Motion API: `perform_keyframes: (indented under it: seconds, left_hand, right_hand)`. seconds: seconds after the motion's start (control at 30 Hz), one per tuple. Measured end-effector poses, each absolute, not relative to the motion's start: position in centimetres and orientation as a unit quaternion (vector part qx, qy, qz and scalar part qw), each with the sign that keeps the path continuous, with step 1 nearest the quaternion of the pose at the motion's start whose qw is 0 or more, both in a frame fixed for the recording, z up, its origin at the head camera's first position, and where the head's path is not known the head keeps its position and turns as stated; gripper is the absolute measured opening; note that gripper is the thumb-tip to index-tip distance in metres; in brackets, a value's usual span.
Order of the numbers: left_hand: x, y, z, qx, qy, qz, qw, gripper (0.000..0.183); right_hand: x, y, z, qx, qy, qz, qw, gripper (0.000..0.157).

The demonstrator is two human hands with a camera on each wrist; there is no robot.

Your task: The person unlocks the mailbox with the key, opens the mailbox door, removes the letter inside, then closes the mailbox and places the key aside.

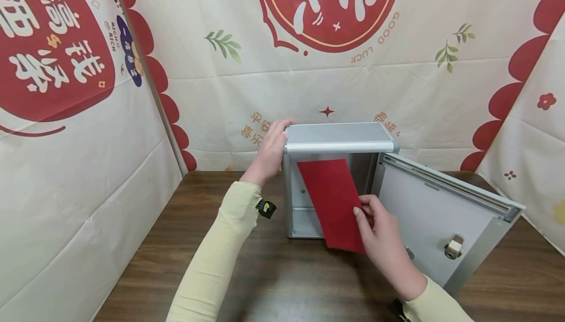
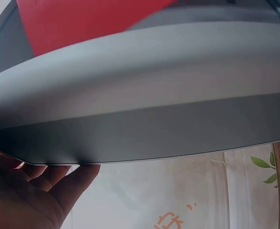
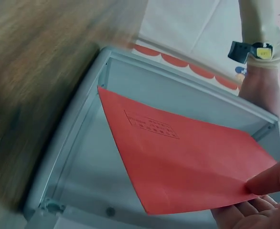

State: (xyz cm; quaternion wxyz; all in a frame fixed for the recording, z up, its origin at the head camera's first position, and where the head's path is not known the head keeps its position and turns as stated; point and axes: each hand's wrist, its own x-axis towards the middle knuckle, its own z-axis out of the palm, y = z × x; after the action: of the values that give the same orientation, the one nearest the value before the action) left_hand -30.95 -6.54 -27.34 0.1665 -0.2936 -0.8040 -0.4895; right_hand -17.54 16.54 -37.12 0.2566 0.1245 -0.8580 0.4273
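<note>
A red envelope [image 1: 331,199] is tilted in front of and partly inside the opening of a grey metal box [image 1: 337,136]. My right hand [image 1: 385,236] pinches its right edge between thumb and fingers. Small printed lines show near one end of the envelope [image 3: 178,157] in the right wrist view. My left hand [image 1: 268,153] rests at the box's upper left corner. Its fingertips touch the top's far edge in the left wrist view, where the palm [image 2: 25,200] is dark. The box's door [image 1: 437,214] hangs open to the right, with a lock [image 1: 453,247] on its inner face.
The box stands on a brown wooden table [image 1: 176,253]. Behind it hangs a printed white cloth [image 1: 185,91] with red designs, and another cloth panel [image 1: 57,189] rises at the left. The open door reaches over the table's right side.
</note>
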Motion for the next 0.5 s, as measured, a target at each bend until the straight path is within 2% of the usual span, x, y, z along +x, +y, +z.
perform_keyframes:
  seconds: [0.23, 0.5]
  left_hand:
    - [-30.8, -6.5, -27.2, -0.292, -0.805, -0.492, 0.159, 0.049]
    - [-30.7, -6.5, -27.2, -0.291, -0.803, -0.496, 0.158, 0.048]
  right_hand:
    - [-15.7, 17.4, -36.8, 0.148, -0.864, 0.398, 0.269, 0.028]
    - [-14.2, 17.9, -36.3, 0.151, -0.874, 0.389, 0.250, 0.028]
